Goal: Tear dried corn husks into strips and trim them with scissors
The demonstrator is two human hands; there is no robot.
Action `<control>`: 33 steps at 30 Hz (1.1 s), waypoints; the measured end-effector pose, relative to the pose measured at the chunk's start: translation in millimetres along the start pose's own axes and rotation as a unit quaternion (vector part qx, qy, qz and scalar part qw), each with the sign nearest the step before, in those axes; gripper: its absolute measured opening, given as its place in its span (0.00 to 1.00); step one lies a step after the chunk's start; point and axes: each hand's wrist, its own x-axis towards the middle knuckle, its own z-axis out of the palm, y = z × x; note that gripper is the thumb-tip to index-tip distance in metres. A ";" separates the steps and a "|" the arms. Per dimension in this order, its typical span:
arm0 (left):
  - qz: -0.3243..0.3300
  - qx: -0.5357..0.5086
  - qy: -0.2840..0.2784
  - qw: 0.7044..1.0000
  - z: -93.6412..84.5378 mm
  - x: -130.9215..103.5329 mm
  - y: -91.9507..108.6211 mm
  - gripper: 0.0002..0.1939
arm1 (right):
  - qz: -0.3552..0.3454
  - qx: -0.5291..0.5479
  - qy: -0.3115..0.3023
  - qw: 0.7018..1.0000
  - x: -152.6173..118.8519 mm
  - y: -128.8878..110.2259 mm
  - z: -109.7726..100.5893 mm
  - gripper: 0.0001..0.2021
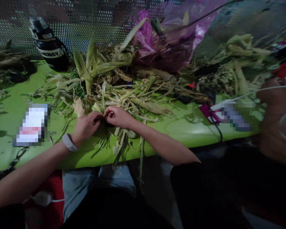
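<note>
My left hand (88, 125), with a pale band on its wrist, is closed with bent fingers at the near edge of a heap of pale plant strips (131, 95). My right hand (118, 116) pinches right beside it, the fingertips of both nearly meeting. A plant strip seems to be between them, mostly hidden by the fingers. Just beyond the hands a pale husk (79, 107) lies on the heap, and larger corn husks (88, 71) stick up behind it. Thin green strands (120, 149) trail below the hands over the table edge.
The green table (176, 130) carries a phone (32, 124) at left and another phone (235, 117) at right. A dark bottle (51, 47) and a pink plastic bag (169, 41) stand at the back against a perforated metal screen (85, 19). Another person's arm (274, 98) is at right.
</note>
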 end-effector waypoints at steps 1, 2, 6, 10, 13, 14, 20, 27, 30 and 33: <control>-0.002 0.000 0.001 1.000 0.1 -0.1 -0.2 0.10 | -0.003 0.004 -0.001 1.000 0.5 1.2 0.2 0.07; -0.003 0.000 -0.004 1.000 -0.1 -0.2 -0.2 0.10 | -0.005 0.009 -0.002 1.000 0.9 2.3 0.4 0.07; -0.009 0.006 -0.012 1.000 -2.3 0.2 2.1 0.11 | 0.006 0.031 -0.004 0.999 2.2 4.9 0.8 0.07; -0.011 0.012 -0.015 1.000 -3.1 0.5 3.8 0.11 | 0.012 0.053 -0.004 0.999 2.6 4.3 1.0 0.06; -0.010 0.005 -0.014 1.000 -1.9 0.4 2.0 0.11 | 0.021 0.073 -0.011 0.997 2.4 3.2 1.0 0.05; -0.007 0.002 -0.014 1.000 -1.3 0.4 1.0 0.11 | 0.024 0.078 -0.013 0.997 2.3 2.9 1.0 0.05; -0.006 -0.012 -0.009 1.000 -1.8 0.8 1.6 0.11 | 0.018 0.077 -0.019 0.997 3.9 5.1 2.2 0.05; 0.003 -0.049 0.006 0.999 -1.1 1.4 0.4 0.10 | -0.030 0.086 -0.002 0.996 4.5 8.3 2.7 0.07; 0.003 -0.046 0.011 0.999 -0.6 1.5 -0.7 0.09 | -0.030 0.126 -0.021 0.991 4.2 6.1 1.0 0.08; -0.001 -0.047 0.000 0.999 -2.0 0.8 1.0 0.10 | -0.020 0.154 -0.048 0.987 3.9 3.0 -1.1 0.09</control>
